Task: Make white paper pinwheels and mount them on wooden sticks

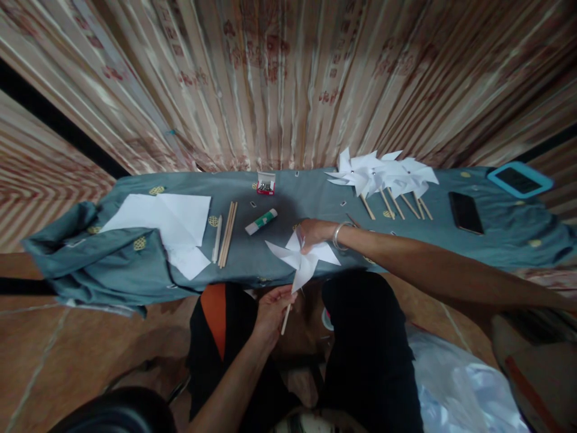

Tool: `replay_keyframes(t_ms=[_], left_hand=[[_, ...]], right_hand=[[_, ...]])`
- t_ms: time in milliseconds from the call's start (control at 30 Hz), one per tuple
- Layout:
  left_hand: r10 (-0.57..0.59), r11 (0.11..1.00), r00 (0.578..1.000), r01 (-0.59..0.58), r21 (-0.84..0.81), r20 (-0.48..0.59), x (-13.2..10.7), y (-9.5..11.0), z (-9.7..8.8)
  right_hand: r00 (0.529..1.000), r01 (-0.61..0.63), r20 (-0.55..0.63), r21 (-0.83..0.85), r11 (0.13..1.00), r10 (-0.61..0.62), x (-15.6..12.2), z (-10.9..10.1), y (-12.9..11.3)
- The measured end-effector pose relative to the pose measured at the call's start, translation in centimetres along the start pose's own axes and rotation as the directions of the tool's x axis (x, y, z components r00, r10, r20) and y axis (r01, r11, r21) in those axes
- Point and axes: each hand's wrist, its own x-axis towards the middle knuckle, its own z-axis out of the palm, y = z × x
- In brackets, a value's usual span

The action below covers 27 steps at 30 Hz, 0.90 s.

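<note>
A white paper pinwheel (303, 264) on a wooden stick (285, 320) is between my two hands at the table's front edge. Low on the stick, my left hand (273, 311) is closed around it. My right hand (315, 233), with a bangle at the wrist, presses its fingers on the pinwheel near its middle; whether they pinch something small there is hidden. Left of the hands lie a green and white glue stick (261, 222), several wooden sticks (228, 234) and a white pen-like stick (217, 239). Behind them stands a small red box of pins (265, 184).
Several pinwheels (383, 171) lie in a row at the back right. Beyond are a dark phone (466, 213) and a blue-framed device (520, 179). White paper sheets (180, 219) lie on the left of the cloth-covered table (306, 186). A plastic bag (460, 385) sits at lower right.
</note>
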Motion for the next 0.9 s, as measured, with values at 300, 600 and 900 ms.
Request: replay_keyframes(t_ms=[300,600,900], left_hand=[[0.026,0.998,1.0,-0.025,-0.055,0.01,-1.5,-1.4,-1.1],[0.029,0.999,1.0,-0.028,-0.046,0.009,-2.0,-0.9,-0.2],[0.054,0.996,0.998,-0.053,-0.068,0.013,-2.1,0.4,0.8]], right_hand=[[0.998,0.033,-0.058,0.02,0.999,-0.032,-0.4,0.5,0.3],[0.994,0.045,-0.109,0.16,0.986,-0.027,-0.3,1.2,1.6],[0.985,0.069,-0.17,0.477,0.876,0.015,-0.9,1.1,3.8]])
